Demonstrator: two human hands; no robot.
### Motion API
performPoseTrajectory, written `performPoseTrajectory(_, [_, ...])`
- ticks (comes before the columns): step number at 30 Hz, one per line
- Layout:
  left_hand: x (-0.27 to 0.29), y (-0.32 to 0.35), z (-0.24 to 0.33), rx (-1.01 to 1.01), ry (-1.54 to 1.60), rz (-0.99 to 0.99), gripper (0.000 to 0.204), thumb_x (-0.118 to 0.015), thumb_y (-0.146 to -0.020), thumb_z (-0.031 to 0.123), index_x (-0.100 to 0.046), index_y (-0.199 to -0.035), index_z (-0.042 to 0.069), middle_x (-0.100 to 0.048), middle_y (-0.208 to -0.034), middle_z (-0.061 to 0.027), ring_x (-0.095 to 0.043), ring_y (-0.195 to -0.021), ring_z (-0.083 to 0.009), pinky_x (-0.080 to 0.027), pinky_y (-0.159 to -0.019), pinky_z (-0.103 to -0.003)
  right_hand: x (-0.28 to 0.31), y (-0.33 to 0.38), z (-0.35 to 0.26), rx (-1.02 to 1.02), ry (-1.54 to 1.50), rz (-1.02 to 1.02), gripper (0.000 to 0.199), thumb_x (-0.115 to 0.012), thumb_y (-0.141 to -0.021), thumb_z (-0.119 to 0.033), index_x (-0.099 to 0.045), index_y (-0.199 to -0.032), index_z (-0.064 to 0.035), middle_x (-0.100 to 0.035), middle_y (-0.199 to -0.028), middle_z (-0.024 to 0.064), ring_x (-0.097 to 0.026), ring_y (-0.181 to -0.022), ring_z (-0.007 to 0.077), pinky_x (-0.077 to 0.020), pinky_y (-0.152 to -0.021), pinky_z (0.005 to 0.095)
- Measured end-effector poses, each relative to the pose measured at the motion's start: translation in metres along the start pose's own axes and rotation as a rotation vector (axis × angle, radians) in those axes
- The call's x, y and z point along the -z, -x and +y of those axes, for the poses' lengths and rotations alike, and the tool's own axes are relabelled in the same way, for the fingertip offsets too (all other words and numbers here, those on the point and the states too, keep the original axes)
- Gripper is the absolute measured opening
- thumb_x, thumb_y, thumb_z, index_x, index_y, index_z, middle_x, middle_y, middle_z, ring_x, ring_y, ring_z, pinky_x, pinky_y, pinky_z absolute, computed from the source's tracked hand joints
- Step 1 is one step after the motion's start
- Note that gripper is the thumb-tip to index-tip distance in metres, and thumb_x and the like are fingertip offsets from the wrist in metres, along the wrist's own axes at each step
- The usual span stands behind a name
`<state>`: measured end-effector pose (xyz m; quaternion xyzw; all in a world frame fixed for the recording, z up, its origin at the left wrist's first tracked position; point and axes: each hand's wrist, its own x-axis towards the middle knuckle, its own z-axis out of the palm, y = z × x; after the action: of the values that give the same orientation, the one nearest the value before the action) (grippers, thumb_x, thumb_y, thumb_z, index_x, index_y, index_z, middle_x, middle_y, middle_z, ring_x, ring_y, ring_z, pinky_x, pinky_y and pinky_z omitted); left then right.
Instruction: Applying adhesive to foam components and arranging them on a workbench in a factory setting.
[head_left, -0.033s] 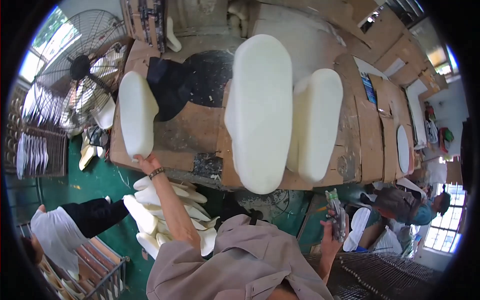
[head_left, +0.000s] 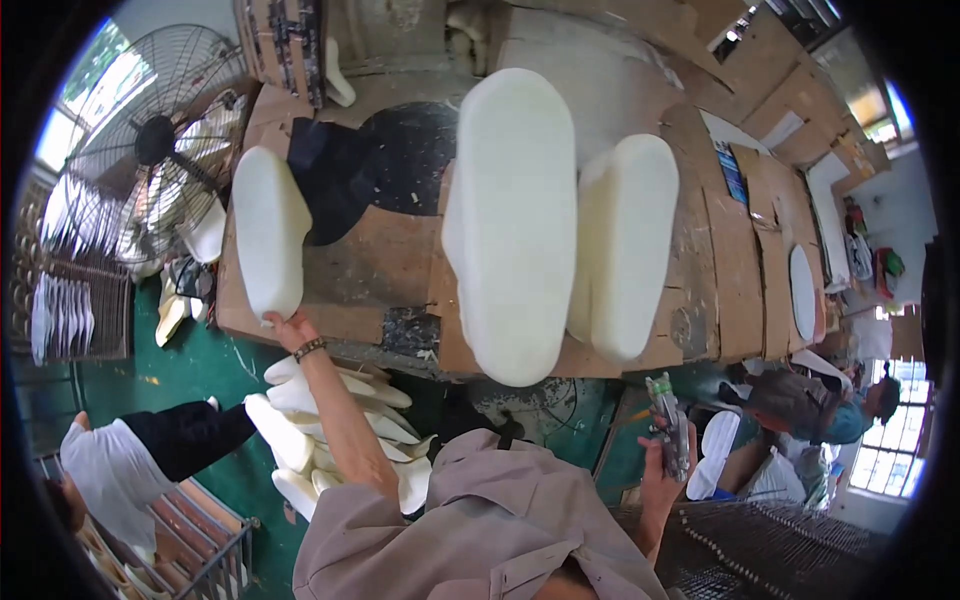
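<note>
At the left end of the brown cardboard-covered table [head_left: 395,265] lies a pale cream, sole-shaped piece, seemingly foam [head_left: 268,235]; the left hand's [head_left: 290,332] grip appears pinched on its near tip. Holding only that tip should best spare the broad face. The right hand [head_left: 656,486] is closed around a silver, gun-shaped metal tool [head_left: 676,452], best kept clear of the piece. The piece's underside is hidden; the tool's trigger is hard to make out.

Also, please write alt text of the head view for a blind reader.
A person's left hand touches the near end of a pale shape at a cardboard-covered table, while the right hand holds a metal gun-like tool. Two more pale shapes are at centre; a caged fan is at left.
</note>
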<state>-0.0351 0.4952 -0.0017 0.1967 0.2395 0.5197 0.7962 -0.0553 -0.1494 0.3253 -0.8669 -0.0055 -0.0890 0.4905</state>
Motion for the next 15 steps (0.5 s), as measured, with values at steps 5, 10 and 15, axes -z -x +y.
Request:
performPoseTrajectory(5, [-0.037,0.053,-0.018,0.177,-0.116,0.041,0.070,-0.063,-0.092,0.049,-0.043,-0.142,0.004,-0.054,-0.137,-0.0157,-0.055,-0.122,-0.0322,-0.047,-0.102,-0.047,0.012,0.005,-0.034,-0.114,-0.264,-0.057,0.041,-0.059,-0.093,-0.009,-0.050,-0.131,0.0059,-0.062,-0.115,0.0163,-0.063,-0.102,0.0208,-0.0606,-0.070,0.0303])
performPoseTrajectory(10, [-0.121,0.218,-0.062,0.596,-0.717,-0.331,0.060,-0.065,-0.095,0.037,-0.044,-0.142,0.005,-0.057,-0.128,-0.0117,-0.058,-0.112,-0.0243,-0.053,-0.088,-0.047,0.022,0.010,-0.073,-0.179,-0.406,-0.101,0.071,-0.054,-0.086,0.004,-0.028,-0.152,0.0026,-0.064,-0.110,0.0149,-0.063,-0.096,0.0174,-0.0563,-0.063,0.0251])
performPoseTrajectory(15, [-0.198,0.327,-0.047,0.454,-1.062,-0.600,0.065,-0.073,-0.088,0.038,-0.051,-0.136,0.001,-0.059,-0.118,-0.0139,-0.060,-0.103,-0.0226,-0.052,-0.084,-0.039,0.043,0.021,-0.080,0.034,-0.097,-0.226,0.059,-0.063,-0.090,-0.006,-0.043,-0.143,0.0062,-0.065,-0.095,0.0113,-0.060,-0.078,0.0157,-0.0508,-0.068,0.0279])
